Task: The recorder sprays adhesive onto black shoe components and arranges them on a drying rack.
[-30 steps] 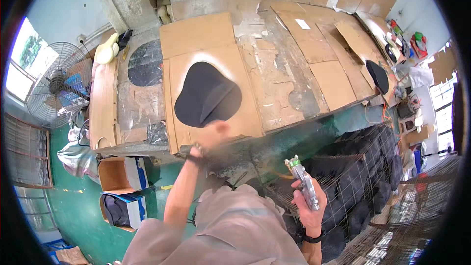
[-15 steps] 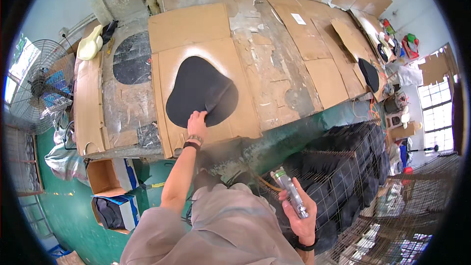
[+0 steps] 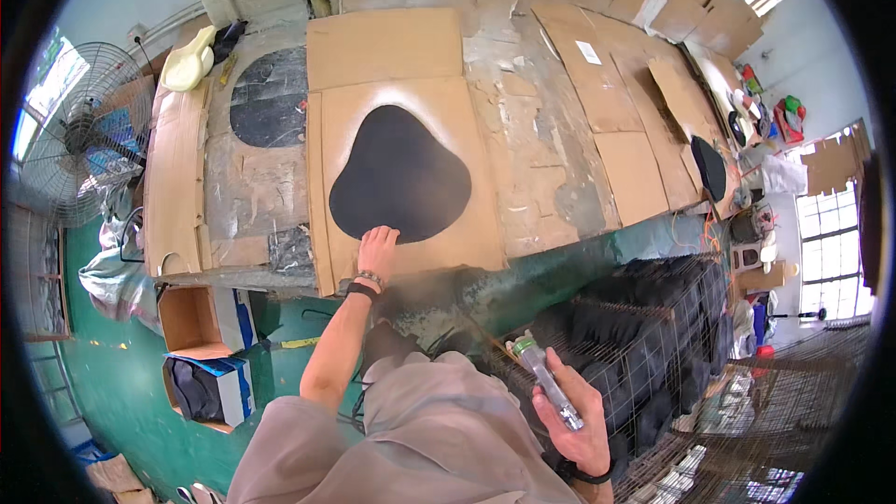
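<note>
A black, rounded-triangular fabric piece (image 3: 401, 177) lies flat on a cardboard sheet (image 3: 481, 196), its narrow end pointing away from me. My left hand (image 3: 378, 252) is at its near edge, the fingers close together and pinching that rim; the fingertips are partly hidden. White overspray marks the cardboard around the far end of the piece. Off to the right and lower, clear of the bench, my right hand (image 3: 577, 411) is closed around a silver spray gun (image 3: 549, 385) with a green end.
Wire racks (image 3: 644, 317) filled with black pieces stand close by my right side. A large fan (image 3: 84, 135) and a cream moulded form (image 3: 189, 61) are at the left. Open boxes (image 3: 194, 322) sit on the green floor below the bench. Another black piece (image 3: 707, 168) is at the far right.
The crease at the fabric piece's near right has gone, and it now lies smooth. My left hand has stayed at the near edge. The view has shifted slightly.
</note>
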`<state>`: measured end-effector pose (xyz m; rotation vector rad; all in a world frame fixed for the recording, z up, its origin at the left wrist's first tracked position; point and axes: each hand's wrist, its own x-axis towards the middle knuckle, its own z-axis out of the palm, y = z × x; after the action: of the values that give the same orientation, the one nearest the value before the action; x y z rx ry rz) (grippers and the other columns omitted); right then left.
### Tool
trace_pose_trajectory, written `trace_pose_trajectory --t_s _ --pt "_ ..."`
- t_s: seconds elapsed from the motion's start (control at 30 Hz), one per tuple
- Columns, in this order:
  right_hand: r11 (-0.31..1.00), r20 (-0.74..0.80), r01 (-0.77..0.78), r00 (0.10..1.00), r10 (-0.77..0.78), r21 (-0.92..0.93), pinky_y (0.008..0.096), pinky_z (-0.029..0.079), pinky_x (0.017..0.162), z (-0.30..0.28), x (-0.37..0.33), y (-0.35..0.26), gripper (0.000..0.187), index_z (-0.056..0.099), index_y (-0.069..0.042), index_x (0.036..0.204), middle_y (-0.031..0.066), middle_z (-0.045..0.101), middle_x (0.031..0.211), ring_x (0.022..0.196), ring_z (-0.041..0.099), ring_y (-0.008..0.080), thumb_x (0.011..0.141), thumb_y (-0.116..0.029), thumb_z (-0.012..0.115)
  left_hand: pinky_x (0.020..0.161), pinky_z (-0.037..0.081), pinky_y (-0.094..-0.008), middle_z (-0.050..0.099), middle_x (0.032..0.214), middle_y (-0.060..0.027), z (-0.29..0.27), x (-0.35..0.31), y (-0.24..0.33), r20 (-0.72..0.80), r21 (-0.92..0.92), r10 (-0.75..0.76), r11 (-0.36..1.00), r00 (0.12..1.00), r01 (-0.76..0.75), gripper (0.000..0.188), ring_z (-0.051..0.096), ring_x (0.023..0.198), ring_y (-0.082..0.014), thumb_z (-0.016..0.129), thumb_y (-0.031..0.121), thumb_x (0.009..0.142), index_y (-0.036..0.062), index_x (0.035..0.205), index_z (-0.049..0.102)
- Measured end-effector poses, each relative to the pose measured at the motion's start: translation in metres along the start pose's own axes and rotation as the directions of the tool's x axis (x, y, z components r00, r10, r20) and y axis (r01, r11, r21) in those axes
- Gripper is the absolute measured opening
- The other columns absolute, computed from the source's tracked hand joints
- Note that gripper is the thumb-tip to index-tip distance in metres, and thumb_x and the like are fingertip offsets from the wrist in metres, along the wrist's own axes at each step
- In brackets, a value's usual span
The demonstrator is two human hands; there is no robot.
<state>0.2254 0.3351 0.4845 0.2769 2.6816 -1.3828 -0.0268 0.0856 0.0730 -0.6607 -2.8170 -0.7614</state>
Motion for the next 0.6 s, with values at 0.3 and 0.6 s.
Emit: trace_pose_trajectory --t_s 0.3,0.6 --pt "0.994 -0.098 0.089 0.991 -0.096 -0.066 0.0351 0.055 0.078 -0.005 0.017 -0.016 0.064 0.058 0.003 0.145 0.0182 0.072 0.103 0.085 0.070 0.0297 0.085 0.005 0.077 0.090 0.053 -0.0521 0.067 0.109 -0.0177 -0.039 -0.076 0.007 -0.124 -0.166 -0.223 0.965 0.967 0.201 0.027 0.064 0.105 -0.0421 0.065 0.001 0.086 0.0076 0.112 0.069" --pt "0.985 0.012 0.148 0.989 -0.148 -0.093 0.0353 0.056 0.078 -0.004 0.024 -0.023 0.065 0.060 0.003 0.143 0.0191 0.072 0.101 0.084 0.070 0.0312 0.081 0.008 0.078 0.084 0.056 -0.0514 0.074 0.101 -0.0173 -0.011 -0.207 -0.054 0.237 -0.118 -0.630 0.737 0.740 0.666 0.016 0.070 0.096 -0.0422 0.063 0.015 0.092 0.0152 0.104 0.074"
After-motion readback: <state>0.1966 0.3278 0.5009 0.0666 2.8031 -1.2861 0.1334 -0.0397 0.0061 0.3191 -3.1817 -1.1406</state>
